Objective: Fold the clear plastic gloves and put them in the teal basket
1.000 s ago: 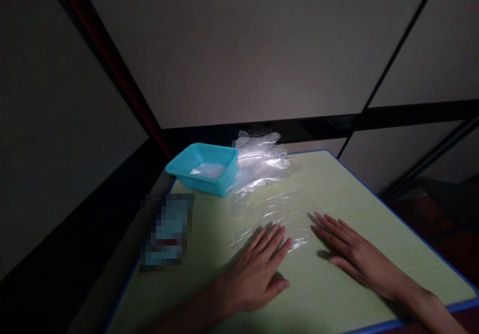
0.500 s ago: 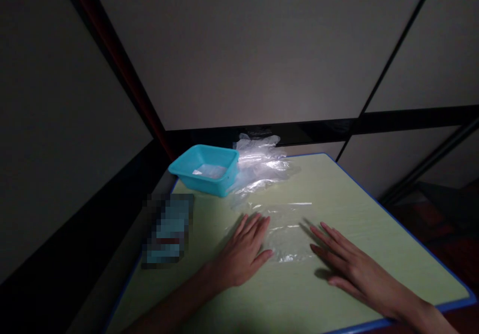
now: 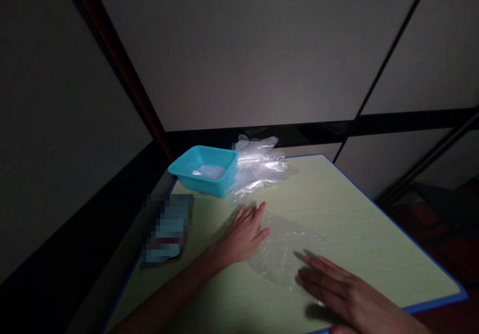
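Note:
A thin clear plastic sheet or bag (image 3: pixel 286 246) lies flat on the pale green table, slanting between my two hands. My left hand (image 3: pixel 245 234) rests at its upper left edge, fingers spread and pointing away from me. Over the lower right part of the plastic is my right hand (image 3: pixel 337 289), its fingers stretched out and casting a shadow; whether it touches the plastic is unclear. Neither hand grips anything. Behind them, a pile of crinkled clear plastic gloves (image 3: pixel 260 167) lies beside a turquoise basket (image 3: pixel 228 179).
Inside the basket is a pale flat piece (image 3: pixel 209 171). A blurred-out teal object (image 3: pixel 170 229) lies at the left edge of the table (image 3: pixel 355 214). Panelled walls stand behind and to the left.
The clear plastic has turned from lying square to slanting down to the right. My left hand has shifted slightly away from me; my right hand has come nearer me and a little left.

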The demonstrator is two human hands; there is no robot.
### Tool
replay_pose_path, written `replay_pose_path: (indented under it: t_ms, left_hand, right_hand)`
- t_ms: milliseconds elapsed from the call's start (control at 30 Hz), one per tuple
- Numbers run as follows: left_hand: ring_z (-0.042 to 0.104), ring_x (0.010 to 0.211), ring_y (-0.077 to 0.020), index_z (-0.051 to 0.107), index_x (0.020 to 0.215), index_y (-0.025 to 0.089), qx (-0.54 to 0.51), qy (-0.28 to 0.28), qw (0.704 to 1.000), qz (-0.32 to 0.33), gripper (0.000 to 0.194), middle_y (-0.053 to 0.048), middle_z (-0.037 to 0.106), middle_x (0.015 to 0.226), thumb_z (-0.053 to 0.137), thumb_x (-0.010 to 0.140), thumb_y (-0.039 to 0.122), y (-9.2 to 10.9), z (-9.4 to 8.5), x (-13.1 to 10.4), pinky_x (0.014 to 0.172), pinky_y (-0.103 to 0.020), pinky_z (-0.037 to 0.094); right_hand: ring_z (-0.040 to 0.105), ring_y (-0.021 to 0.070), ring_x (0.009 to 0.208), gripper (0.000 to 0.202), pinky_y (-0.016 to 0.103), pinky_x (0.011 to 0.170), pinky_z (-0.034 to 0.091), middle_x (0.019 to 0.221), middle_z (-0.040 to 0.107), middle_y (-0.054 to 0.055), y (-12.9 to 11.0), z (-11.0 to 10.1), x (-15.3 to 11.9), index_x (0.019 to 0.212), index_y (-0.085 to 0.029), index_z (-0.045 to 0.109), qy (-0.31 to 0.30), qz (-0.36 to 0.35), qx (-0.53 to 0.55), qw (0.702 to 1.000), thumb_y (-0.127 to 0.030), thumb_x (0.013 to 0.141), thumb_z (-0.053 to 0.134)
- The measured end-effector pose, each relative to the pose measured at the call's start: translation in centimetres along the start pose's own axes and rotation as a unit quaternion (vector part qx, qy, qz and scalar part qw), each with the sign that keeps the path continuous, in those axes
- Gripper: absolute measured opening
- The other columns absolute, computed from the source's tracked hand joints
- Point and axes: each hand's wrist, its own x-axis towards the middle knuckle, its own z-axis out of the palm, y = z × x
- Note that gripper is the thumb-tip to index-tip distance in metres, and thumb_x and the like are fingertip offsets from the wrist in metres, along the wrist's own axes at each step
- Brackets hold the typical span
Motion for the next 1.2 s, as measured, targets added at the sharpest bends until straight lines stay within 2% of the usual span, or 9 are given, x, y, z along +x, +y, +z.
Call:
replay_pose_path:
  t_ms: [200,300,500,600,700,767,933,1067,1200]
  left_hand:
    - [0.029,0.126,-0.0198,0.016,0.134,0.010,-0.004,-0.007,1.000,0.018,0.054,-0.015,0.038,0.133,0.031,0.090,0.038,0.1,0.2,1.3,0.106,-0.040,0.011]
    - [0.031,0.125,-0.0188,0.017,0.133,0.011,-0.014,-0.015,0.998,0.056,0.053,-0.014,0.039,0.133,0.030,0.090,0.038,0.6,0.2,2.6,0.106,-0.039,0.010]
    - [0.035,0.123,-0.0162,0.021,0.131,0.014,-0.038,-0.032,0.987,0.151,0.049,-0.010,0.047,0.126,0.035,0.089,0.036,1.7,0.1,5.4,0.106,-0.035,0.015]
    - [0.031,0.125,-0.0169,0.025,0.130,0.013,-0.036,-0.034,0.982,0.181,0.049,-0.010,0.042,0.131,0.038,0.089,0.035,1.7,0.0,5.3,0.106,-0.034,0.015]
    - [0.023,0.129,-0.0184,0.023,0.132,0.012,-0.036,-0.043,0.980,0.189,0.053,-0.012,0.030,0.138,0.039,0.088,0.036,1.8,-0.3,3.6,0.106,-0.034,0.015]
    - [0.018,0.131,-0.0187,0.021,0.134,0.011,-0.046,-0.058,0.977,0.201,0.056,-0.013,0.024,0.141,0.039,0.088,0.037,2.2,-0.3,1.9,0.107,-0.033,0.016]
    - [0.012,0.132,-0.0213,0.019,0.135,0.007,-0.062,-0.117,0.953,0.272,0.065,-0.013,0.017,0.143,0.037,0.086,0.046,4.2,0.3,-1.4,0.108,-0.033,0.013]
    - [0.010,0.132,-0.0216,0.019,0.135,0.004,-0.039,-0.124,0.942,0.310,0.065,-0.014,0.017,0.143,0.035,0.087,0.046,5.4,0.8,-2.0,0.109,-0.033,0.009]
    - [0.013,0.131,-0.0210,0.021,0.134,0.003,-0.021,-0.115,0.929,0.351,0.063,-0.014,0.020,0.142,0.034,0.087,0.043,5.6,1.4,-1.4,0.108,-0.033,0.011]
  right_hand:
    - [0.034,0.0230,0.122,0.053,0.037,0.100,0.036,0.128,0.045,0.007,-1.3,-0.5,1.0,0.133,-0.020,0.032,-0.021,-0.035,-0.022,0.999,-0.040,0.086,0.044]
    - [0.032,0.0201,0.123,0.047,0.033,0.102,0.033,0.128,0.045,0.005,-1.4,-0.2,1.2,0.133,-0.019,0.032,-0.024,-0.052,-0.037,0.998,-0.031,0.089,0.041]
    - [0.028,0.0214,0.125,0.042,0.034,0.103,0.030,0.132,0.040,0.007,-2.3,1.4,3.5,0.131,-0.015,0.036,-0.053,-0.060,-0.057,0.995,-0.029,0.092,0.032]
    - [0.029,0.0207,0.125,0.039,0.034,0.104,0.029,0.131,0.042,0.007,-3.1,1.0,5.0,0.128,-0.014,0.040,-0.056,-0.082,-0.039,0.994,-0.025,0.093,0.029]
    - [0.040,0.0193,0.120,0.038,0.034,0.103,0.031,0.126,0.049,0.008,-3.1,-0.9,5.1,0.126,-0.015,0.043,-0.063,-0.092,0.004,0.994,-0.030,0.091,0.037]
    - [0.045,0.0210,0.116,0.048,0.038,0.101,0.033,0.123,0.052,0.009,-2.0,-2.2,4.5,0.127,-0.016,0.042,-0.021,-0.049,0.035,0.998,-0.039,0.085,0.046]
    - [0.047,0.0182,0.113,0.036,0.039,0.095,0.040,0.122,0.053,0.007,3.9,-2.8,3.9,0.125,-0.021,0.043,0.083,0.049,0.067,0.993,-0.028,0.091,0.037]
    - [0.045,0.0184,0.116,0.036,0.038,0.097,0.038,0.125,0.051,0.008,7.1,-1.9,5.0,0.123,-0.017,0.047,0.069,0.076,0.058,0.993,-0.031,0.091,0.036]
    - [0.042,0.0170,0.118,0.038,0.036,0.099,0.036,0.129,0.047,0.007,7.8,-1.4,6.2,0.125,-0.017,0.044,0.057,0.068,0.059,0.994,-0.032,0.092,0.034]
